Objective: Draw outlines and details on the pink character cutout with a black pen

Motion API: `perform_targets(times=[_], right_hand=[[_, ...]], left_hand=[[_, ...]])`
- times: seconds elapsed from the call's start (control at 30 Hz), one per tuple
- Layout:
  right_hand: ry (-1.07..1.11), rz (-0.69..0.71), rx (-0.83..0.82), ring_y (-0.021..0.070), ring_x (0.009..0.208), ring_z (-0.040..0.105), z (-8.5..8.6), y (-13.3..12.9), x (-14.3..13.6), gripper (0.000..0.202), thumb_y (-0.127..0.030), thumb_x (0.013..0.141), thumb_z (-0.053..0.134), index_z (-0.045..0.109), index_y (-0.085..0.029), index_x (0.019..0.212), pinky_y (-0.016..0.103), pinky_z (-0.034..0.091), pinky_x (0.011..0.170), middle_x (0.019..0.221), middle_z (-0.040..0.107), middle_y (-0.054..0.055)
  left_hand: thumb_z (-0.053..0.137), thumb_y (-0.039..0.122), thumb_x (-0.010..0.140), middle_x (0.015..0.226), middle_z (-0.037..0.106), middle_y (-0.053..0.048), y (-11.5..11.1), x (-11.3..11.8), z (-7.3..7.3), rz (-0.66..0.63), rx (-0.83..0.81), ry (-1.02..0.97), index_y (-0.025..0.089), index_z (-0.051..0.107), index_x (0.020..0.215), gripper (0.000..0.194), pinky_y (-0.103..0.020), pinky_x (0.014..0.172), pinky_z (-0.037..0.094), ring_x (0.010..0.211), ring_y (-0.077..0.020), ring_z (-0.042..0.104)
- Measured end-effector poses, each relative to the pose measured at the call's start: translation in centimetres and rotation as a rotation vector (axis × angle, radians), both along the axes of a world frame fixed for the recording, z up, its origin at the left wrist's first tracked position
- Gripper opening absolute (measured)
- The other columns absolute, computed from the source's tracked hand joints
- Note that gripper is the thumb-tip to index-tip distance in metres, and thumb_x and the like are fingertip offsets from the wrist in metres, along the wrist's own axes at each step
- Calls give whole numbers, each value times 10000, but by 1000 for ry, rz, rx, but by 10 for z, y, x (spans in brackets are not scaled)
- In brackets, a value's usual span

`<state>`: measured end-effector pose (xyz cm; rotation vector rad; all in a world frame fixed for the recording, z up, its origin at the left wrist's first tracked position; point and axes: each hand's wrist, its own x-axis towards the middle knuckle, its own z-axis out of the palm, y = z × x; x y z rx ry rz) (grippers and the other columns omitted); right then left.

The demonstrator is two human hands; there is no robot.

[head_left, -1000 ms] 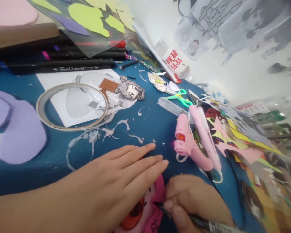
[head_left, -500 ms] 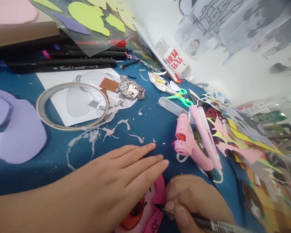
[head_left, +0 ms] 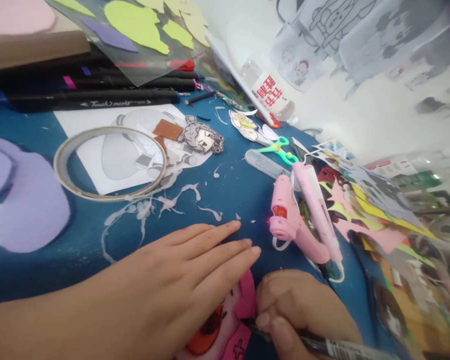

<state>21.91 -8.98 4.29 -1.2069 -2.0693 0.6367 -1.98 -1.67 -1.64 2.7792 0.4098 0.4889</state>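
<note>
Lying flat, the left hand [head_left: 176, 280] is covering much of the pink shape [head_left: 245, 300] at the bottom middle of the frame. Its fingers are resting close together, pointing to the right, and they are not pinching anything. Its thumb is hiding, so I cannot tell what that is doing. Just beside it, the right hand [head_left: 303, 300] is pinching a black pen [head_left: 341, 349] between thumb and fingers, and the tip is meeting the bright pink edge. The shape is looking light and thin, maybe a bit bendy, and not very slippery, but I am only guessing from how it is looking. Being so light, it may be easy to nudge, so a flat hand on top is seeming like a good way of holding it. For picking it up, I am thinking the plain outside edge is best, because pinching the drawn parts might be smudging the ink or bending them. The pen is looking light, hard and smooth, and its thick body is making a good place for holding. Right of the middle, a pink glue gun [head_left: 303, 235] is lying on the blue table [head_left: 228, 195].
</note>
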Motion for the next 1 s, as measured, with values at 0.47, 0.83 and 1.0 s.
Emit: perform_targets(times=[0.47,0.83,1.0], right_hand=[[-9,-4,24,84,650,686,0,1,-1,326,-272,1133,438,590,-201,854,140,597,724,680,672,0],[106,-35,-18,184,694,683,3,15,-6,353,-482,969,714,678,-188,777,294,621,658,703,652,59],[187,-60,-41,177,649,666,-1,13,-4,311,-434,973,711,695,-169,811,305,614,641,686,643,53]], left_hand=[[463,640,953,1757,185,28,-4,5,-1,18,2,-13,180,-99,1675,1024,-298,1308,-91,1634,-116,76],[693,551,694,1746,213,24,0,3,-2,12,-7,-66,184,-15,1683,1271,-266,1313,-39,1627,-114,134],[747,563,689,1742,223,22,3,2,-3,-35,-53,-94,186,1,1682,1298,-234,1302,-40,1621,-124,173]])
